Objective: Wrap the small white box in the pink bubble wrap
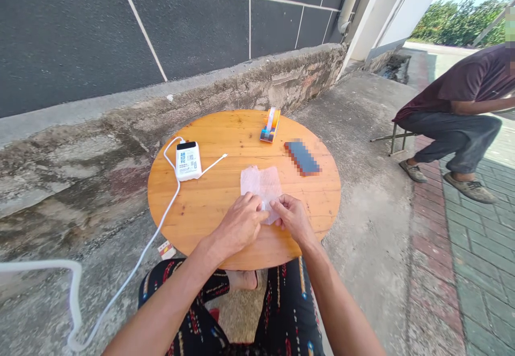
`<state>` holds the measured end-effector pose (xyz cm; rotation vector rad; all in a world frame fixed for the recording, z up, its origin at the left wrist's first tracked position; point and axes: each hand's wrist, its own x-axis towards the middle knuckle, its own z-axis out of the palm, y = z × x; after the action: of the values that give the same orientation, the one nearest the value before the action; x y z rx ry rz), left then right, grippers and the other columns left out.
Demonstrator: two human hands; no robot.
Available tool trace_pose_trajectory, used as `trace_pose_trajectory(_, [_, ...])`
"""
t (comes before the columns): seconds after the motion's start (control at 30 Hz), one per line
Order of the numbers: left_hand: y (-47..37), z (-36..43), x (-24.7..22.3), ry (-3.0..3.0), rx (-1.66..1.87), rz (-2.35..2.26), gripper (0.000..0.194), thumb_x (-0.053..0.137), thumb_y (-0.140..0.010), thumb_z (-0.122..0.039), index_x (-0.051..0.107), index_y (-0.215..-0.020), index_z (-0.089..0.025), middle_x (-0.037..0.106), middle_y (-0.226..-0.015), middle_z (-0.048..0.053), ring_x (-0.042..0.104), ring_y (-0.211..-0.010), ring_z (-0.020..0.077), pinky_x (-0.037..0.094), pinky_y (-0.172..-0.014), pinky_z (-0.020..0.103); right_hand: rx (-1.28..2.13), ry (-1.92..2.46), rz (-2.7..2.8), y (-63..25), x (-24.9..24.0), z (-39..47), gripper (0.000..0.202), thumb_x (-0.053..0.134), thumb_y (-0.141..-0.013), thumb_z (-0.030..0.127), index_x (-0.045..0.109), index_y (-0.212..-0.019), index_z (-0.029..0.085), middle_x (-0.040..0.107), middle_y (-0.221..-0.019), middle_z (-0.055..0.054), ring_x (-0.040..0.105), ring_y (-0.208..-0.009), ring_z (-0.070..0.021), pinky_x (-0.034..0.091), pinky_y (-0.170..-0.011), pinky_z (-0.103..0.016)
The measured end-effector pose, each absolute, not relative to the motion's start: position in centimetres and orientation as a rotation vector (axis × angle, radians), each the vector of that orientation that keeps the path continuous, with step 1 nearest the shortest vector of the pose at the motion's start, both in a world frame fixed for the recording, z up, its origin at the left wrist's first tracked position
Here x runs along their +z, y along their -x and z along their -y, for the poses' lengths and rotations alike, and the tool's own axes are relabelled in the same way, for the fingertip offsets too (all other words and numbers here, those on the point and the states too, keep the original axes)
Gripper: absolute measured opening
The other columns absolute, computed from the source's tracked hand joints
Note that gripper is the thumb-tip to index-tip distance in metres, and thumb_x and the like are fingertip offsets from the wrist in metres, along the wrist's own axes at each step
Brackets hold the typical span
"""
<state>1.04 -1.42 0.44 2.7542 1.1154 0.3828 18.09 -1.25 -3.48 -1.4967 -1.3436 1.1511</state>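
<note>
A thin, translucent white wrapping sheet (pixel 263 182), perhaps bubble wrap, lies on the round wooden table (pixel 217 211) close to me. Over its lower left part, my left hand (pixel 241 219) has its fingers curled and pressed together at the sheet. My right hand (pixel 293 215) pinches the lower right edge between thumb and fingers. Both hands nearly meet at the sheet's near side, and my fingers hide part of it. Beyond the sheet, to the right, lies a dark flat phone-like thing (pixel 302 157), its details blurred out.
A white power bank (pixel 188 162) with a white cable (pixel 167 211) sits at the table's left. An orange and blue tape dispenser (pixel 270 125) stands near the far edge. A dark tiled wall (pixel 193 29) rises behind. At right, a person (pixel 462 104) sits on a stool.
</note>
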Motion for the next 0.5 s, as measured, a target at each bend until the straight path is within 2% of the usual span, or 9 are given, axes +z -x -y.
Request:
trace_pose_trajectory(0.27, [-0.98, 1.73, 0.44, -2.798, 0.408, -1.152, 0.029, 0.051, -0.075, -0.002, 0.066, -0.09, -0.022, 0.054, -0.092, 0.006, 0.045, -0.092, 0.0238, 0.04, -0.08, 0.039, 1.137, 1.422, 1.365, -17.93, -3.21, 1.28, 0.028, 0.055, -0.079, 0.045, 0.053, -0.067, 0.02, 0.055, -0.057, 0.002, 0.049, -0.047, -0.0113, 0.038, -0.047, -0.022])
trace_pose_trajectory(0.4, [-0.71, 1.87, 0.35, -2.749, 0.439, -1.144, 0.032, 0.048, -0.077, -0.001, 0.063, -0.098, -0.02, 0.056, -0.095, 0.006, 0.047, -0.094, 0.0237, 0.042, -0.082, 0.038, 1.082, 1.374, 1.427, -17.85, -2.85, 1.72, 0.031, 0.053, -0.083, 0.046, 0.059, -0.072, 0.018, 0.059, -0.066, -0.001, 0.052, -0.062, -0.0142, 0.041, -0.058, -0.023])
trace_pose_trajectory(0.5, [-0.45, 1.95, 0.06, -2.663, 0.536, -1.149, 0.034, 0.046, -0.08, -0.002, 0.056, -0.108, -0.018, 0.058, -0.097, 0.006, 0.048, -0.095, 0.0221, 0.044, -0.084, 0.035, 1.088, 1.324, 1.451, -17.77, -2.65, 2.09, 0.034, 0.048, -0.088, 0.046, 0.061, -0.078, 0.017, 0.059, -0.07, 0.0, 0.052, -0.066, -0.0145, 0.041, -0.062, -0.023])
